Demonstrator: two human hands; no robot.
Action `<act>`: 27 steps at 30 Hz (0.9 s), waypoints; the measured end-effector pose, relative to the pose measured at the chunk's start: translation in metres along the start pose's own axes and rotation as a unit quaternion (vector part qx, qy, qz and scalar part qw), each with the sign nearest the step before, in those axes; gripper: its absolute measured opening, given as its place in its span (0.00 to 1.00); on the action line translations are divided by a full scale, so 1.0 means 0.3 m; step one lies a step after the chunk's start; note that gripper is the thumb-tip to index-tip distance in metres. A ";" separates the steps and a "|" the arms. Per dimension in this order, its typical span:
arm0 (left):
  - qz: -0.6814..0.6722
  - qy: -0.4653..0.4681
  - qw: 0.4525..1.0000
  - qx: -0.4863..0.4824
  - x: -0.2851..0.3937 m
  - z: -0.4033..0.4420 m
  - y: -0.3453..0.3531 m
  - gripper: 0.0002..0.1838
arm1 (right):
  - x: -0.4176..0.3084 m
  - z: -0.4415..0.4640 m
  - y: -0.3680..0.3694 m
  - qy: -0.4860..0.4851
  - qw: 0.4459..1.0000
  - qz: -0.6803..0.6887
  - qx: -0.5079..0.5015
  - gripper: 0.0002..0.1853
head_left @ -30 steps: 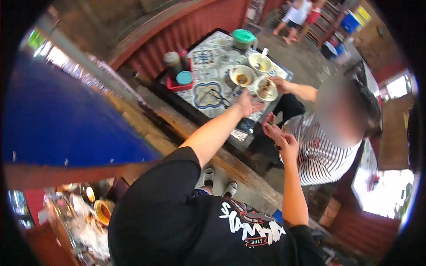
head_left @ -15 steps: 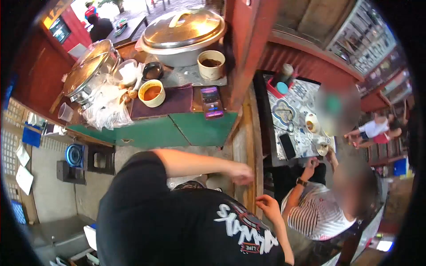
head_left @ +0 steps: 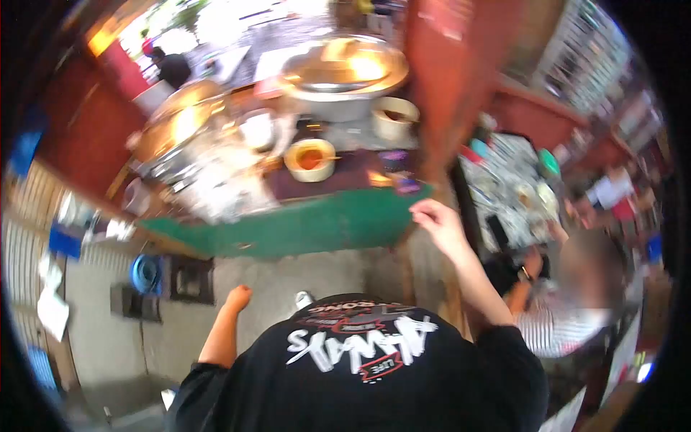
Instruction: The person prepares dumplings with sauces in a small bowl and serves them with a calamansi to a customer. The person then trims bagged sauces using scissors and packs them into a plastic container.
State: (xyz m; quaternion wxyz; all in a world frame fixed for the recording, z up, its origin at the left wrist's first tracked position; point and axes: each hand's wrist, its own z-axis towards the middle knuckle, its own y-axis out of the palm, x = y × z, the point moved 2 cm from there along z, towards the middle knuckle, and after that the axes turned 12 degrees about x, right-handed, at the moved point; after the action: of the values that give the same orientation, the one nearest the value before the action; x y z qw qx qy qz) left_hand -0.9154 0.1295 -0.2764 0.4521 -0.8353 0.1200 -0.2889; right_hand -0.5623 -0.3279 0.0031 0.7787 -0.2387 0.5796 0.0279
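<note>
My left hand (head_left: 238,297) hangs low over the floor, curled and small in view; whether it holds anything does not show. On the other side my right hand (head_left: 436,218) is raised at the right end of the green counter front (head_left: 317,225), its fingers bent together; anything between them is too small to make out. Behind it on the counter lie a phone (head_left: 394,160) and a tub of reddish sauce (head_left: 310,160) on a dark cloth. A second tub (head_left: 394,119) stands near the large lidded pot (head_left: 344,68).
Another lidded pot (head_left: 180,122) and plastic bags (head_left: 223,183) are at the counter's left. A red post (head_left: 457,79) rises at its right end. Beyond, a seated person (head_left: 561,324) is at a patterned table (head_left: 504,169) with bowls. Dark crates (head_left: 188,279) stand on the floor.
The view has swung from the patterned table to the counter. My left hand, earlier spread open near the bowls, has dropped to the left; my right hand has risen toward the counter's right end.
</note>
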 end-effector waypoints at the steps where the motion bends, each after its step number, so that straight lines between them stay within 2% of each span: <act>1: 0.124 0.054 0.991 0.023 -0.094 0.006 0.012 0.22 | -0.006 0.038 0.084 0.018 0.999 0.023 -0.014 0.05; 3: 0.195 0.129 0.960 -0.152 -0.338 0.137 0.137 0.22 | -0.038 0.093 0.263 0.016 0.997 -0.008 -0.080 0.06; 4: 0.174 0.103 0.965 -0.165 -0.347 0.118 0.101 0.22 | -0.121 0.111 0.355 -0.062 0.989 -0.082 -0.104 0.07; 6: 0.142 0.065 0.967 -0.201 -0.282 0.095 0.008 0.22 | -0.196 0.171 0.531 -0.102 0.977 -0.142 -0.120 0.07; 9: -0.029 0.139 0.989 -0.050 -0.048 0.014 -0.166 0.19 | -0.227 0.254 0.640 -0.131 0.968 -0.180 -0.112 0.06; 11: -0.282 0.060 0.946 -0.146 0.108 -0.020 -0.293 0.16 | -0.274 0.299 0.710 -0.115 0.975 -0.165 -0.093 0.06; 13: -0.398 0.099 0.894 -0.181 0.251 -0.057 -0.404 0.14 | -0.292 0.346 0.749 -0.105 0.977 -0.176 -0.062 0.06; 14: -0.454 0.118 0.861 -0.198 0.311 -0.065 -0.452 0.13 | -0.283 0.379 0.755 -0.150 0.970 -0.189 -0.032 0.06; 15: -0.433 0.145 0.868 -0.197 0.358 -0.062 -0.491 0.12 | -0.272 0.412 0.755 -0.195 0.960 -0.203 -0.004 0.06; 17: -0.397 0.199 0.876 -0.186 0.447 -0.046 -0.550 0.11 | -0.291 0.475 0.739 -0.154 0.971 -0.178 0.042 0.08; 19: -0.312 0.248 0.913 -0.083 0.530 -0.016 -0.614 0.09 | -0.294 0.544 0.721 -0.187 0.952 -0.232 0.069 0.09; 20: -0.300 0.276 0.912 -0.036 0.567 0.010 -0.640 0.08 | -0.258 0.586 0.704 -0.222 0.930 -0.287 0.055 0.23; 21: -0.286 0.303 0.909 0.010 0.599 0.030 -0.660 0.08 | -0.231 0.602 0.709 -0.204 0.927 -0.314 0.037 0.29; 23: -0.305 0.299 0.904 0.024 0.657 0.080 -0.686 0.08 | -0.191 0.644 0.721 -0.169 0.916 -0.363 0.005 0.42; 24: -0.317 0.298 0.900 0.029 0.681 0.098 -0.692 0.08 | -0.164 0.659 0.737 -0.110 0.913 -0.387 -0.069 0.56; 27: -0.307 0.306 0.900 0.038 0.766 0.122 -0.711 0.06 | -0.129 0.656 0.801 -0.102 0.894 -0.417 -0.129 0.61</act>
State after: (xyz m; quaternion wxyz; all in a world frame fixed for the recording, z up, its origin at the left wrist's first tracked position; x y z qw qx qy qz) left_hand -0.7219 0.1686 -0.0300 0.3133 -0.6834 -0.0206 -0.6590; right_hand -0.4769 -0.0268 -0.0008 0.7361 -0.5527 0.3350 -0.2010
